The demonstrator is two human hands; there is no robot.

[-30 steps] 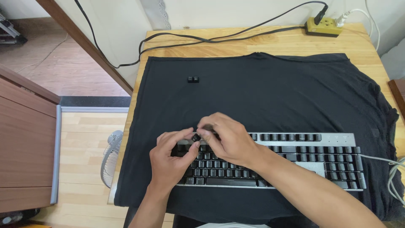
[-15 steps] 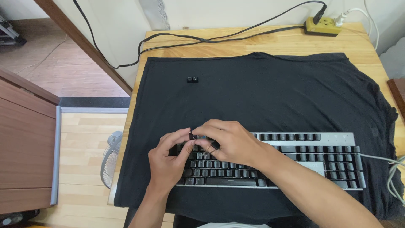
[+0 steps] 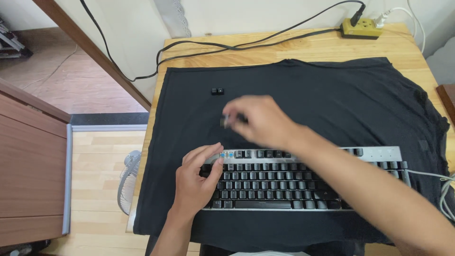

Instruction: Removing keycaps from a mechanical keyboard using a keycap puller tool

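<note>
The keyboard (image 3: 303,182) lies on a black cloth (image 3: 332,104) over the wooden table (image 3: 303,45). Its left end is steadied by the left hand (image 3: 194,182), fingers curled loosely, nothing gripped. A small keycap (image 3: 225,121) is pinched in the blurred right hand (image 3: 260,121), above the kbd. Two loose keycaps (image 3: 217,91) lie farther back. Top-left switches (image 3: 226,154) are exposed.

I see an evenly lit, bright view under soft diffuse light with no hard shadows. My right hand (image 3: 263,121) is smeared by motion blur, its fingertips indistinct. My left hand (image 3: 194,182) and the keyboard (image 3: 303,182) are sharp. The black cloth (image 3: 332,99) shows little detail. The table (image 3: 294,47) edges bow slightly from wide-angle distortion.
</note>
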